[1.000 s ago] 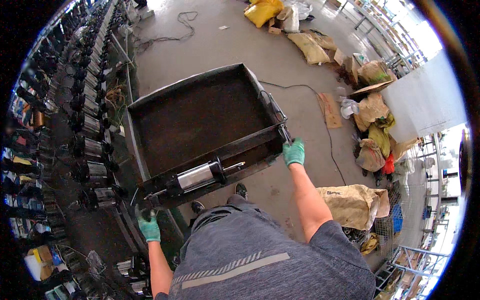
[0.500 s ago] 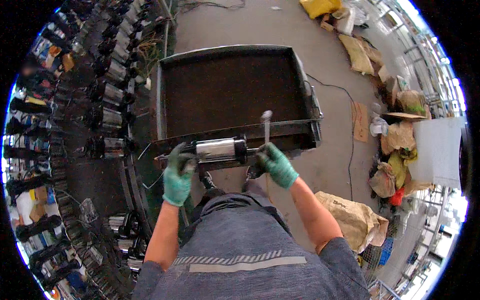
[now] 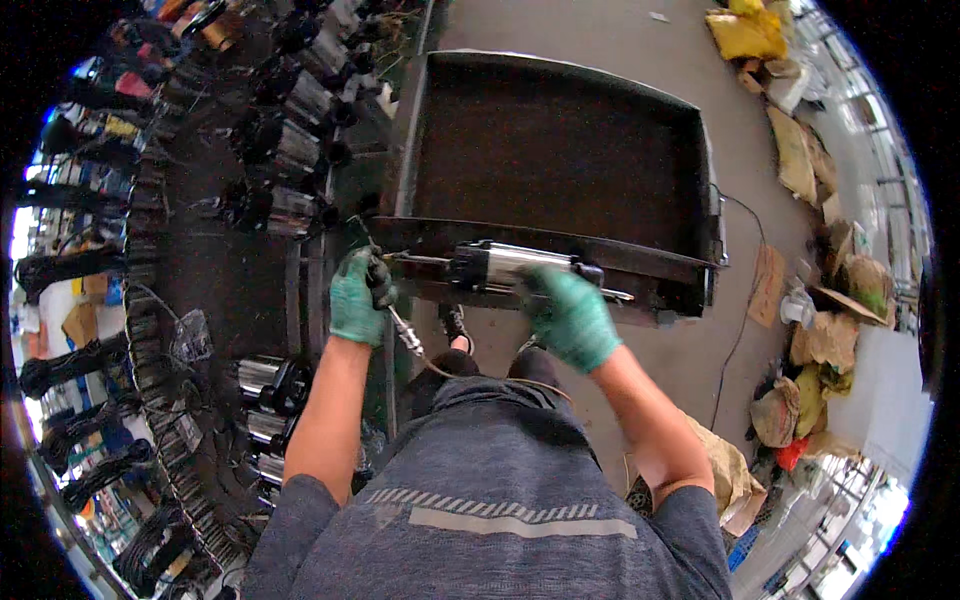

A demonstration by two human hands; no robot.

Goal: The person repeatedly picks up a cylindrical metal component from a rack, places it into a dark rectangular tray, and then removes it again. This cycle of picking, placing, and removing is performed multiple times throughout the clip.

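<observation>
A shiny metal cylinder with black end caps (image 3: 487,266), like a motor body, lies across the near ledge of a dark metal tray (image 3: 560,67). Thin rods stick out of both its ends. My left hand (image 3: 360,298), in a green glove with dark fingertips, is closed round what looks like an air blow gun (image 3: 404,332). A thin hose runs from its silver fitting toward my lap. My gloved right hand (image 3: 574,318) is at the cylinder's right part and covers some of it. Motion smears its fingers, so their grip is unclear.
Rows of similar metal cylinders (image 3: 292,212) stand on the left, with more by my left forearm (image 3: 262,374). Sacks (image 3: 825,340) and a flat cardboard piece (image 3: 768,285) lie on the right. A black cable (image 3: 745,300) crosses the floor there.
The view has shifted, so tray and cylinder appear further right. My right hand has left the thin upright tool it held and moved onto the cylinder. My left hand has come off the cylinder.
</observation>
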